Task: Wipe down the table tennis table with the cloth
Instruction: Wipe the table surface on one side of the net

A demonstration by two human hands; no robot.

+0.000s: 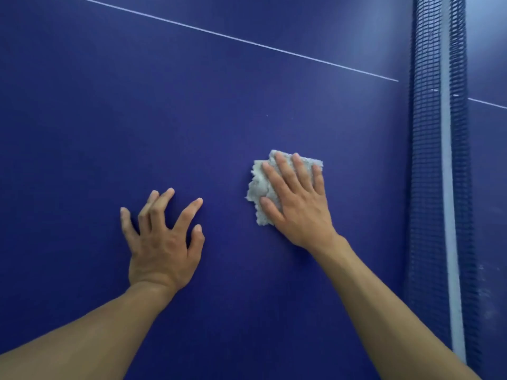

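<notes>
One fluffy, ragged-edged grey cloth point(258, 185) lies on the smooth blue table tennis table point(82, 119), near its mesh net point(428, 160). The right hand point(296, 204) presses it with straight fingers. Farther from the net, the left hand point(162, 242) is spread, holding nothing.

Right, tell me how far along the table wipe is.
Done: no wiped patch is distinguishable on the table tennis table. In hand: the right hand presses the grey cloth flat on it, near the net; the left hand rests alongside, fingers spread. Left: a pale speck beyond the cloth, probably the rest.
</notes>
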